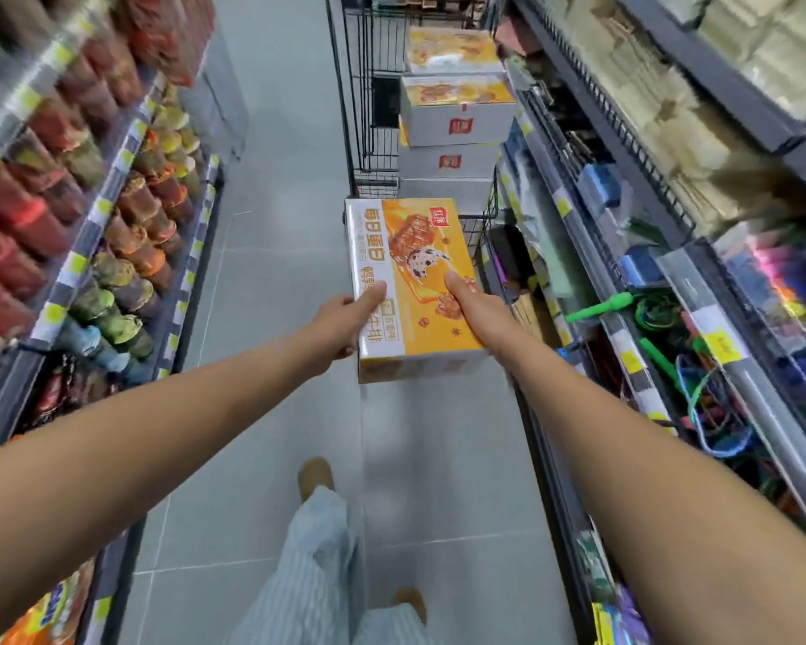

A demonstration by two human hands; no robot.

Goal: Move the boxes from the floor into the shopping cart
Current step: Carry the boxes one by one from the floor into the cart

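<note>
I hold an orange and white box (406, 253) out in front of me, above the grey floor. My left hand (340, 323) grips its left edge with the thumb on top. My right hand (473, 309) grips its right side, thumb lying on the printed top. Ahead stands the black wire shopping cart (359, 114), close to the right shelving. Several matching boxes (457, 109) are stacked in it, orange tops and white sides with a red logo. The held box is just short of the cart's near end.
Shelves of canned and jarred goods (126, 216) line the left of the aisle. Shelving with stationery and green cords (671, 328) lines the right. The tiled floor (271, 253) runs between them. My striped trouser legs and tan shoes (315, 477) show below.
</note>
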